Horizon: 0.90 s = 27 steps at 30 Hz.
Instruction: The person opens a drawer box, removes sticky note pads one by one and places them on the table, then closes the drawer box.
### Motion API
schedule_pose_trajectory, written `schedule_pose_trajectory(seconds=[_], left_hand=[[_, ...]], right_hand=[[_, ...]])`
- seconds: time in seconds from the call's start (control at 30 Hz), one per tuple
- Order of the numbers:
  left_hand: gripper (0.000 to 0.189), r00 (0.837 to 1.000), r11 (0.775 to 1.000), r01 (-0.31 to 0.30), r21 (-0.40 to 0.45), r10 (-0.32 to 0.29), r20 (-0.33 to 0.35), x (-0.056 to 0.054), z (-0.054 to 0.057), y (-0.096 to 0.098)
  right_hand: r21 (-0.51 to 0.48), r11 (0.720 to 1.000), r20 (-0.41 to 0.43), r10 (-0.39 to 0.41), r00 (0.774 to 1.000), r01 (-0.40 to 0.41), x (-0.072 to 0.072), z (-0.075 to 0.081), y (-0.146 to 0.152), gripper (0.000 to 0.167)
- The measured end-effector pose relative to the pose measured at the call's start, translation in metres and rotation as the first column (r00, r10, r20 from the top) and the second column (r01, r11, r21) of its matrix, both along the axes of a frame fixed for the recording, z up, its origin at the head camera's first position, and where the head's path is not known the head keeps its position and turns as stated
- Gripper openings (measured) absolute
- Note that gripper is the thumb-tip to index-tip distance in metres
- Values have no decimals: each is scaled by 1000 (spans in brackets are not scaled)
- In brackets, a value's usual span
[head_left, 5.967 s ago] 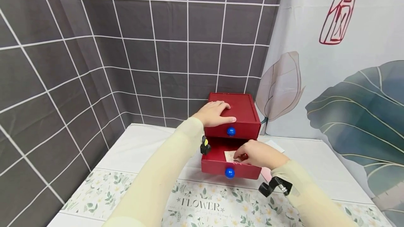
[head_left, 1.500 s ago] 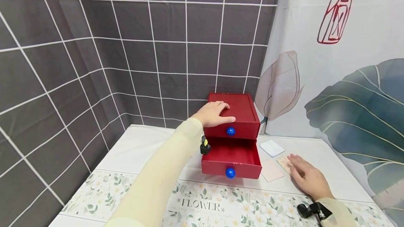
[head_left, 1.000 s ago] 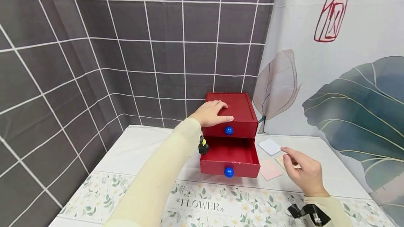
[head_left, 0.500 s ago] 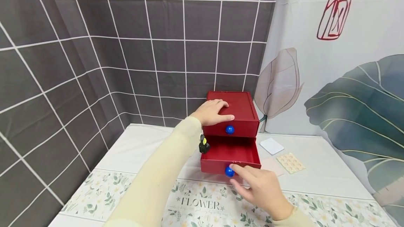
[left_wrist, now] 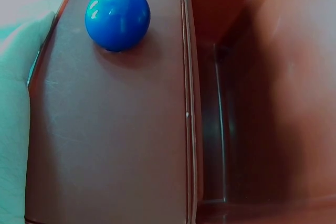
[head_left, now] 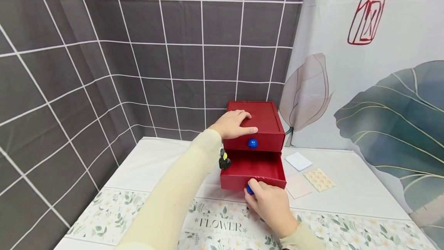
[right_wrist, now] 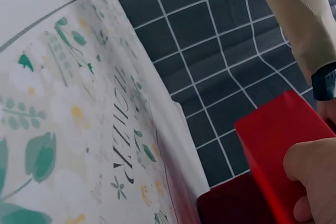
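A small red two-drawer cabinet (head_left: 267, 120) stands at the back of the table. My left hand (head_left: 233, 124) rests on its top left edge, fingers spread and thumb reaching along the front edge. The upper drawer is closed, and its blue knob (left_wrist: 118, 18) shows large in the left wrist view. Below it the lower drawer (head_left: 233, 183) is pulled out with nothing visible inside. My right hand (head_left: 272, 205) pinches that drawer's blue knob (head_left: 249, 190) between thumb and curled fingers, which mostly cover it. The right wrist view shows this hand at the red drawer front.
Right of the cabinet lie three flat paper pads: a white one (head_left: 299, 161), a pink one (head_left: 298, 186) and a patterned cream one (head_left: 319, 179). A floral tablecloth strip (head_left: 222, 223) runs along the front. Dark gridded cloth (head_left: 173, 57) hangs behind.
The right hand took the patterned pad out of the lower drawer, laid it by the other pads, let go, then moved left onto the lower knob. The left hand stays on the cabinet top.
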<state>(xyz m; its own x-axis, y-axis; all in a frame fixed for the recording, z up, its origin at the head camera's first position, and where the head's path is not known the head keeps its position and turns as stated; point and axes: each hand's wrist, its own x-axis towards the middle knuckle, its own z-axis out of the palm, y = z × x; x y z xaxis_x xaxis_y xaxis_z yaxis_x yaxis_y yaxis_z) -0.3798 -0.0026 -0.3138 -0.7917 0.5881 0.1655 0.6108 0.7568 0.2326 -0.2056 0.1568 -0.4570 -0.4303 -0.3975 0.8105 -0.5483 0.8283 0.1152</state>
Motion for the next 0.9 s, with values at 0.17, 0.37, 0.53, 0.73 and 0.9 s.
schedule_pose_trajectory(seconds=[0.17,0.37,0.53,0.73,0.9], left_hand=[[69,1000,1000,5,4,-5,-3,0,2,1],[69,1000,1000,8,3,-8,-1,2,1,0],[69,1000,1000,10,12,-10,3,3,2,-2],[69,1000,1000,7,10,-7,-4,1,1,-1],[69,1000,1000,12,16,-13,3,2,1,0]], right_hand=[[0,1000,-13,-23,1000,23,-2,1,-1,16],[-8,999,-18,-35,999,35,-3,3,-2,16],[-16,999,-27,-28,999,28,-5,7,-6,13],[-13,999,-26,-40,999,39,-11,10,-4,20],[-27,998,-24,-59,998,58,-19,7,-2,25]])
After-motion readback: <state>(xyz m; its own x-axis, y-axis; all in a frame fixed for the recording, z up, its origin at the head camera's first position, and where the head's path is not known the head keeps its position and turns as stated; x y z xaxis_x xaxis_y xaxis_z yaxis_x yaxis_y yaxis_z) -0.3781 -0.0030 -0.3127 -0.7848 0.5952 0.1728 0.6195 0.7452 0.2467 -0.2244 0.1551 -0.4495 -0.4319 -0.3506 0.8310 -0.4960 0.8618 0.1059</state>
